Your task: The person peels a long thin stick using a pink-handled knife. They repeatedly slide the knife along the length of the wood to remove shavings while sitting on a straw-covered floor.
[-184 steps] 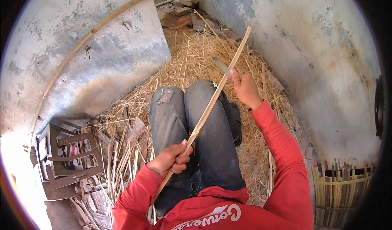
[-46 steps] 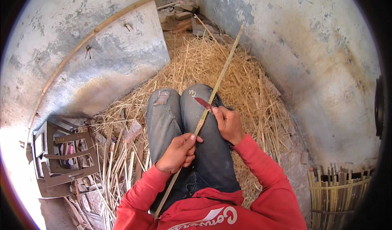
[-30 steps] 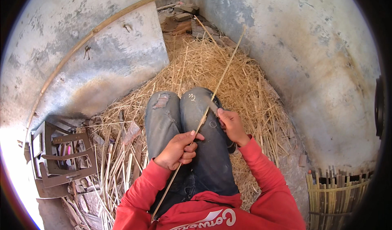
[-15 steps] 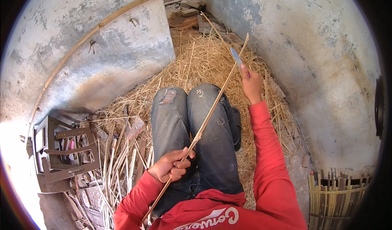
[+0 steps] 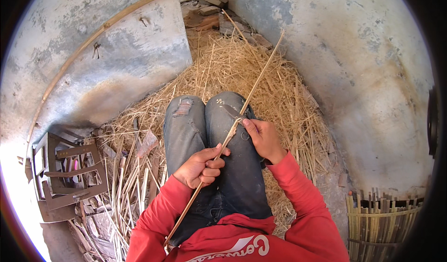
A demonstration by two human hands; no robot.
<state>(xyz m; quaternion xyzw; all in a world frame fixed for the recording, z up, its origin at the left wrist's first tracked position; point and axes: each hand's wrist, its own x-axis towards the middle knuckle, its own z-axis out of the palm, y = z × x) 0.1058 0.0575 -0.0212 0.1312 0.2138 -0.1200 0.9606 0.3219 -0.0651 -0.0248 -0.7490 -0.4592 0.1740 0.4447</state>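
A long, thin bamboo strip (image 5: 259,80) runs slantwise across my lap, from my waist up to the far right. Closed around its lower part is my left hand (image 5: 202,166), with the thumb lying along it. My right hand (image 5: 263,136) grips a knife (image 5: 231,111), whose handle is mostly hidden in the fingers. The blade crosses the strip above my left hand, over my knee, pointing up and left. A small curl of shaving (image 5: 238,121) shows on the strip beside the blade.
Pale shavings (image 5: 237,62) pile up beyond my knees. Split strips (image 5: 122,192) lie at the left near a brown wooden frame (image 5: 74,171). A slatted bamboo piece (image 5: 382,222) stands at lower right. Walls (image 5: 358,85) rise on both sides; a curved pole (image 5: 100,29) leans at left.
My right hand has drawn the knife down the strip, from near its far end to just above my left hand. My left hand keeps its grip. The view has shifted slightly.
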